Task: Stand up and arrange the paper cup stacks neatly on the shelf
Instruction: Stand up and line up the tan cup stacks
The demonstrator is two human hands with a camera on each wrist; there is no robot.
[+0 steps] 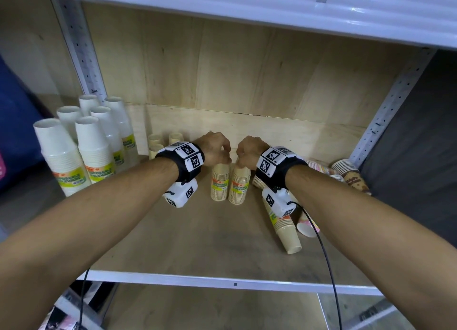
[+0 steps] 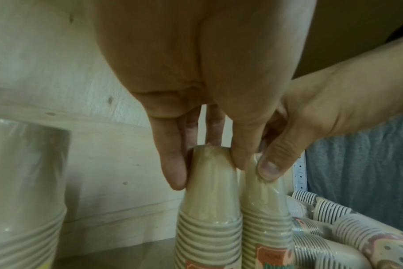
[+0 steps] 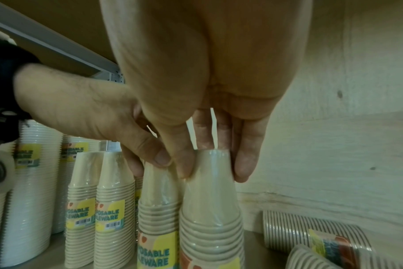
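Two tan cup stacks upright mid-shelf; left hand and right hand fingers pinch tops. Slide together toward white stacks, keeping vertical, labels forward.

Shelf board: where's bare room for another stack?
Free: front board between the shelf edge and the two held beige stacks; also back centre-right, behind both hands. Crowded: the left, with upright white stacks, and the right, where fallen stacks lie.
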